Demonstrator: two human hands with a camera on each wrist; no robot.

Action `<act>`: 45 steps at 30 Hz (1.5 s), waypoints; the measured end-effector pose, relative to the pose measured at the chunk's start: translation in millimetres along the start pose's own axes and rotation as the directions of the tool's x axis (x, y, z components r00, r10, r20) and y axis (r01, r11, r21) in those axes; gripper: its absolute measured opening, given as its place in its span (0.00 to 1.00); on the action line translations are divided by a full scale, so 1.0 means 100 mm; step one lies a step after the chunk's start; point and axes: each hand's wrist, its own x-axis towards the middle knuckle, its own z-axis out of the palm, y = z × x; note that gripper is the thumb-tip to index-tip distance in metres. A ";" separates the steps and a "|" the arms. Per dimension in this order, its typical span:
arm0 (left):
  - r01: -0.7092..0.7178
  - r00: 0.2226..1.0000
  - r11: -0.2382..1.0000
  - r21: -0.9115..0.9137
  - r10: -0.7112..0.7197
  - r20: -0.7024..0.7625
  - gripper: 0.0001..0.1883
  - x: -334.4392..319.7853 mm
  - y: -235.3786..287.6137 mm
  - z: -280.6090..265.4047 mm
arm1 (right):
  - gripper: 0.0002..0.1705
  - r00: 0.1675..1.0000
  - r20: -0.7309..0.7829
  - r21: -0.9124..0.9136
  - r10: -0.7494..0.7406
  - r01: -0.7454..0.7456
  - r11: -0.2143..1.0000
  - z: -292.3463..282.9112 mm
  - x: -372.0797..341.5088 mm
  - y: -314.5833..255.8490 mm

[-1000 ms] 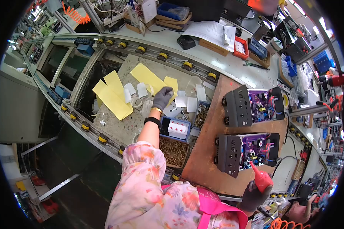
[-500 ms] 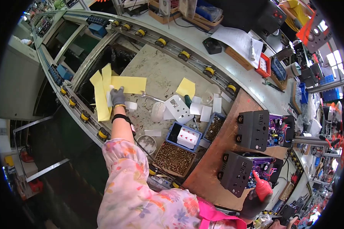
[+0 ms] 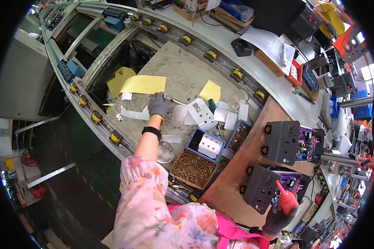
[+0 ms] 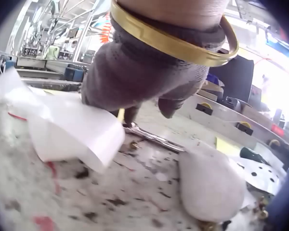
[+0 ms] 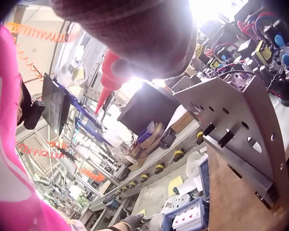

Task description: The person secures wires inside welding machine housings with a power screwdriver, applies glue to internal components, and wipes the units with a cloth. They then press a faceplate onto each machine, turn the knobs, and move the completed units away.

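- In my head view the left hand [image 3: 158, 104] is over the worktable [image 3: 170, 58], its fingertips right at the near end of a metal wrench [image 3: 178, 101].
- I cannot tell whether those fingers pinch the wrench or only meet it; my left wrist view shows the thumb apart from the fingers, and the hand hides the contact.
- The wrench lies flat, its long axis running from the fingertips off to the person's right, toward a white rounded object [image 3: 179, 115].
- That makes the left hand by far the nearer one; I have the right hand [image 3: 279, 218] well apart, across the brown board [image 3: 224, 182].
- Just beyond the left fingers I see a curved sheet of yellow paper [image 3: 143, 84], stretching to the left; a white paper strip [image 3: 135, 114] lies on the hand's left side.
- Past the rounded object, further right, sits a white plate with holes [image 3: 201, 114].
- The right hand grips a red bottle [image 3: 287, 201], its narrow nozzle tilted up beside the nearer dark metal box [image 3: 259, 189]; I cannot judge the gap between them.
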 end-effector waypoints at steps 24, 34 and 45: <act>0.285 0.955 0.889 0.358 -0.230 -0.188 0.32 0.24 -0.31 -0.52 | 0.36 0.998 -0.064 0.008 -0.004 0.004 1.000 -0.08 -0.01 0.00; -0.535 0.816 0.844 -0.036 0.528 0.234 0.36 -0.05 1.68 0.61 | 0.35 0.992 0.122 -0.033 -0.011 0.015 0.999 0.09 0.06 0.05; -0.342 0.930 0.928 -0.146 0.357 0.088 0.12 -0.07 1.96 0.71 | 0.37 0.985 -0.139 -0.012 -0.103 0.102 0.995 -0.06 -0.02 0.00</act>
